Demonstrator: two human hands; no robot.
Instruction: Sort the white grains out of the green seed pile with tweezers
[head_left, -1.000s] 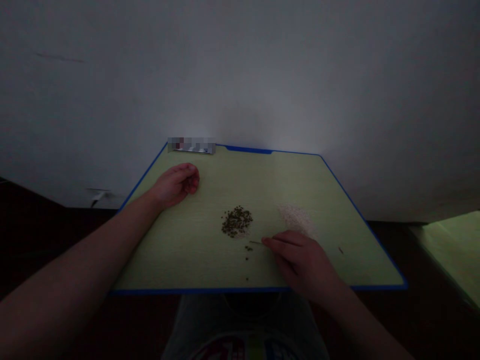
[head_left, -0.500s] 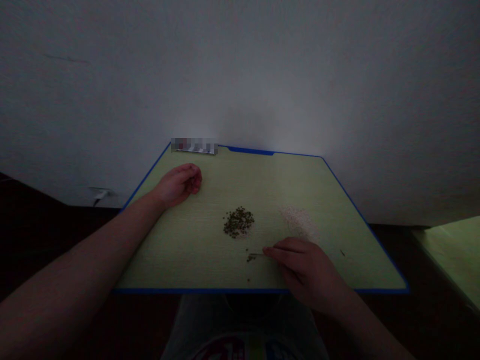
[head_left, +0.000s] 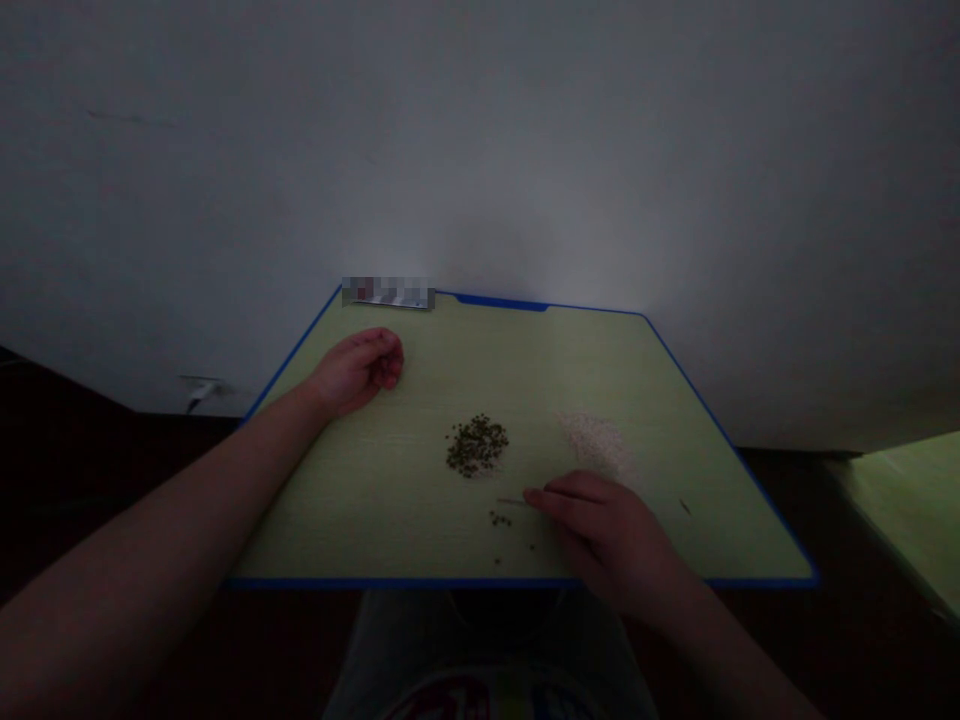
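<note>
My right hand (head_left: 611,535) pinches a thin, pale, stick-like tool (head_left: 511,501) that points left, just above the green tabletop. Below its tip lie several loose dark grains (head_left: 500,519), apart from the larger pile. That pile of dark green and brown grains (head_left: 478,446), with some pale ones at its lower edge, sits left of and beyond the tool. Past my right fingers spreads a heap of small whitish grains (head_left: 598,440), partly hidden by the hand. My left hand (head_left: 361,370) rests on its side on the tabletop, fingers curled in, with nothing visible in them.
The table (head_left: 495,350) has a blue rim and stands against a grey wall. A blurred flat object (head_left: 388,293) lies at its far left corner. A small dark sliver (head_left: 685,507) lies to the right. A plug (head_left: 201,392) sits in the wall at left.
The tool's tip has risen slightly away from the loose dark grains. Those grains have shifted a little, and one now shows nearer my right hand. My left hand has stayed in place.
</note>
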